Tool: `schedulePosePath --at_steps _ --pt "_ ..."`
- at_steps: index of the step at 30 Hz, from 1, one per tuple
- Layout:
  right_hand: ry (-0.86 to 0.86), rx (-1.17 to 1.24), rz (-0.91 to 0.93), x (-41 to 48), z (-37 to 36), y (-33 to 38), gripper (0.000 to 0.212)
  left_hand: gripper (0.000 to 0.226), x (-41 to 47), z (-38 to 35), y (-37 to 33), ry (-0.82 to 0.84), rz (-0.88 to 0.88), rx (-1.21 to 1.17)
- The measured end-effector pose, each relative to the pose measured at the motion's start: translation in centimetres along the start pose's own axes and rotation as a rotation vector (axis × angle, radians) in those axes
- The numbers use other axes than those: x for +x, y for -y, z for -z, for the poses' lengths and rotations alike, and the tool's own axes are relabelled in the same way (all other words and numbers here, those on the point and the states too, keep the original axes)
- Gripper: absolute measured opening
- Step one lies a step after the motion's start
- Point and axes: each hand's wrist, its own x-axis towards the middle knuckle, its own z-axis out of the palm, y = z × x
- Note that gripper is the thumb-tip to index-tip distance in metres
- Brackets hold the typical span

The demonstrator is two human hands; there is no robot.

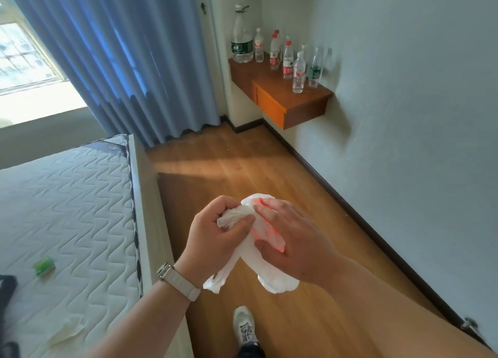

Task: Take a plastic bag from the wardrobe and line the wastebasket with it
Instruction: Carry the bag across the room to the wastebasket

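Grip, left: the left hand [215,231] is closed in a fist-like hold, thumb and curled fingers clamped round a crumpled wad of the plastic bag [279,283].
Grip, right: the right hand [293,239] is laid over the bag from the other side, fingers nearly straight across the film, the thumb pressed in from below so that the film is pinched between them.
Bag position: the bag is held between both hands in the air, above the wooden floor [242,163]. One bunch sticks out just past the fingertips, on the far side of the grip. Two loose ends hang below the grip, one under each wrist.
Bag axis: the long axis is seen running from the far bunch back towards the person and downward. The lower part splits into two tails, spread a little apart.
Bag look: thin white film, heavily creased and still bunched, not opened out. Red print is seen where the right fingers cover it.
Left of grip: a bare quilted mattress [67,209] with a small green packet [44,266] on it. A pale-strapped watch [177,281] is worn on the left wrist.
Beyond grip: a wall-hung wooden shelf [296,99] carrying water bottles [287,59], and a blue curtain [121,61].
Below grip: one pale shoe [245,325].
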Motion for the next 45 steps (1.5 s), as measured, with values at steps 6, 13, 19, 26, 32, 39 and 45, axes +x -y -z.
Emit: schedulePosePath --at_steps 6,13,19,26,32,39,45 --pt "0.047 -0.039 -0.029 7.5 -1.5 -4.5 0.061 0.013 8.4 0.4 3.3 -0.007 0.01 -0.07" --pt "0.06 -0.074 -0.009 21.0 -3.0 -7.6 0.06 0.013 21.1 4.5 6.4 -0.022 -0.018 -0.078" --pt "0.067 -0.068 -0.004 29.6 -5.3 -8.7 0.06 0.012 28.5 8.5 8.0 -0.07 -0.085 -0.011" --pt "0.134 0.0 0.052 38.1 -8.5 -10.4 0.062 0.013 34.7 12.0 10.8 -0.163 -0.065 0.026" --pt "0.145 0.086 0.084 45.8 -11.3 -14.6 0.06 0.018 41.9 12.7 13.6 -0.219 -0.045 0.108" --pt "0.192 0.108 0.073 56.2 -11.9 -22.5 0.059 0.02 53.8 11.3 15.0 -0.252 0.005 0.141" --pt "0.188 0.122 0.127 64.7 -11.2 -28.4 0.058 0.014 62.9 10.1 15.6 -0.309 0.025 0.161"
